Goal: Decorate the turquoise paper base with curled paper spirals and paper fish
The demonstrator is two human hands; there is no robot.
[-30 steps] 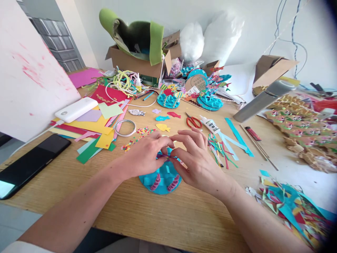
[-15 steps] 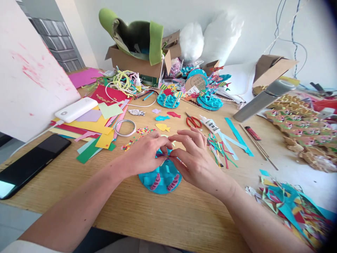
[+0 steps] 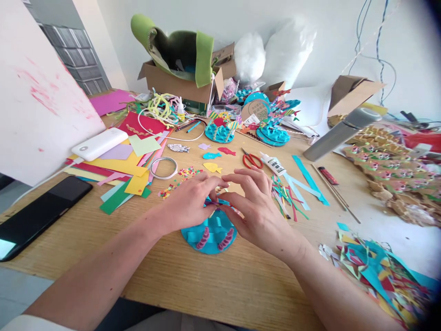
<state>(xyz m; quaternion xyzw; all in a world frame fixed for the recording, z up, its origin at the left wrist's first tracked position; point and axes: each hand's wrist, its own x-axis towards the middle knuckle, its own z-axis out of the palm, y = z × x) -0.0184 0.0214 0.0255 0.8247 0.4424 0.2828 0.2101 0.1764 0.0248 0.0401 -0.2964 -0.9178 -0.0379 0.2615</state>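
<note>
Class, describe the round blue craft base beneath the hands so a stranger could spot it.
Start at the wooden table and find the bare left hand and right hand. Beneath them lies a round, bright-blue craft base. Two ridged purple strips near its front edge set it apart from the decorated blue crafts farther back.

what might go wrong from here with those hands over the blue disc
The small purple piece, pinched between the left hand and right hand, might slip or crease. The loose confetti just beyond the left hand could scatter if brushed. The white glue bottle, lying on its side, might leak.
</note>
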